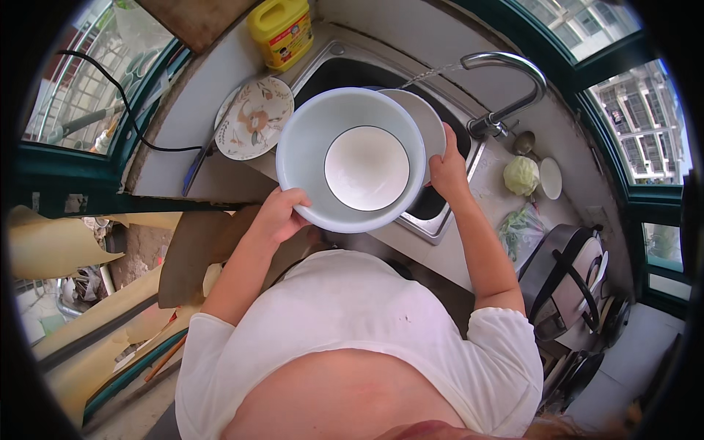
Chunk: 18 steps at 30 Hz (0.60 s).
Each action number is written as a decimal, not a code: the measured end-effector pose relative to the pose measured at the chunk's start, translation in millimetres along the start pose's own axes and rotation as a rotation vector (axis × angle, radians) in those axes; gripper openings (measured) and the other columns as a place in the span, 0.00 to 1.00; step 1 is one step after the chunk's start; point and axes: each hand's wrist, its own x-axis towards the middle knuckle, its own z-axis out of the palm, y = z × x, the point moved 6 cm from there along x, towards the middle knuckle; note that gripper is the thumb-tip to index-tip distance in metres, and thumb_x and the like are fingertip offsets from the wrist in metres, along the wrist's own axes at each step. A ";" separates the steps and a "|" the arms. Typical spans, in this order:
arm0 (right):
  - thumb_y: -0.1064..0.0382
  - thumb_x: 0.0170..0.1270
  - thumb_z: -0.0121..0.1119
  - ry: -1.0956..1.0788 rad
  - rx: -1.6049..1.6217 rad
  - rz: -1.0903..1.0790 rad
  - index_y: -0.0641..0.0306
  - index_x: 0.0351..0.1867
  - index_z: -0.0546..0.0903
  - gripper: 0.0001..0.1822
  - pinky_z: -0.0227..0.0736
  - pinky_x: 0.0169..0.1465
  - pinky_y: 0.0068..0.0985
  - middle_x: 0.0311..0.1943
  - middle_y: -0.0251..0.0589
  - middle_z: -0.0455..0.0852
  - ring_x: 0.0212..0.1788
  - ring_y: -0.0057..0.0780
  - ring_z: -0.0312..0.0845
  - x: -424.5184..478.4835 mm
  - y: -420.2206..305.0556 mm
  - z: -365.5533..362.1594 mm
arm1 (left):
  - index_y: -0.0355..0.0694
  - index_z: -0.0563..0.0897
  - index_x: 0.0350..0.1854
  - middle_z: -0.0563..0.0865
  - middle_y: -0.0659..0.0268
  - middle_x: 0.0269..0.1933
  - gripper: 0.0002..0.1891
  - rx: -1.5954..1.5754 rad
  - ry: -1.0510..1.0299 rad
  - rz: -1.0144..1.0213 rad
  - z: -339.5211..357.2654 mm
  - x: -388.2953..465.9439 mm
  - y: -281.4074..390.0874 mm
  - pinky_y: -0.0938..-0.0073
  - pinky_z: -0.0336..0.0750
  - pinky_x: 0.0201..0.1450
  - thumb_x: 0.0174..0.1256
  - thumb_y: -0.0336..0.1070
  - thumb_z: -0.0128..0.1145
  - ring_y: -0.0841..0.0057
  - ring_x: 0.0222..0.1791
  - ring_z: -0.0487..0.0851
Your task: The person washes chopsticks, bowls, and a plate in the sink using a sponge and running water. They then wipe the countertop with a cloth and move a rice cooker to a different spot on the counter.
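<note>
My left hand point(285, 213) grips the near left rim of a pale blue plastic basin point(302, 159), with the thumb over its edge. A white bowl point(367, 168) rests inside the basin. On the other side, my right hand point(448, 165) holds a white dish point(430, 124) by its right edge; the basin partly covers this dish. Both are held above the steel sink point(434, 234). Water runs from the chrome faucet point(511, 60) into the sink behind them. What lies deep in the sink is mostly hidden.
Left of the sink are a flower-patterned plate point(256, 118) and a yellow jug point(281, 36). To the right lie a ladle point(523, 142), a cabbage point(521, 176), a small white bowl point(550, 178), a plastic bag of greens point(522, 228) and a kitchen appliance point(566, 280). Windows frame the corner.
</note>
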 end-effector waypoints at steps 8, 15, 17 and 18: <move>0.75 0.55 0.42 0.007 0.125 -0.071 0.53 0.66 0.55 0.33 0.76 0.21 0.33 0.44 0.55 0.81 0.29 0.44 0.83 -11.9 22.3 18.0 | 0.27 0.67 0.54 0.76 0.52 0.49 0.25 0.019 -0.027 -0.057 14.0 11.2 -6.5 0.56 0.79 0.45 0.49 0.22 0.48 0.59 0.46 0.79; 0.73 0.52 0.40 0.370 -0.175 -0.127 0.55 0.66 0.55 0.35 0.79 0.35 0.36 0.47 0.58 0.77 0.39 0.49 0.80 -27.0 58.3 -80.5 | 0.28 0.66 0.56 0.76 0.53 0.49 0.28 0.095 -0.032 -0.026 7.1 2.8 -0.6 0.57 0.80 0.41 0.47 0.23 0.48 0.60 0.45 0.79; 0.73 0.51 0.39 0.383 0.013 -0.025 0.57 0.66 0.56 0.34 0.83 0.26 0.32 0.49 0.55 0.76 0.39 0.42 0.82 -39.8 71.9 -103.4 | 0.29 0.66 0.57 0.76 0.53 0.49 0.28 0.081 -0.013 -0.005 -1.6 5.6 -5.0 0.56 0.79 0.43 0.47 0.23 0.48 0.59 0.46 0.79; 0.73 0.51 0.39 0.374 0.184 0.056 0.58 0.65 0.56 0.34 0.83 0.26 0.32 0.50 0.53 0.75 0.39 0.42 0.82 -46.6 73.0 -112.8 | 0.29 0.66 0.57 0.76 0.52 0.49 0.28 0.081 0.000 0.006 -5.1 7.7 -5.1 0.55 0.79 0.44 0.47 0.23 0.47 0.59 0.46 0.79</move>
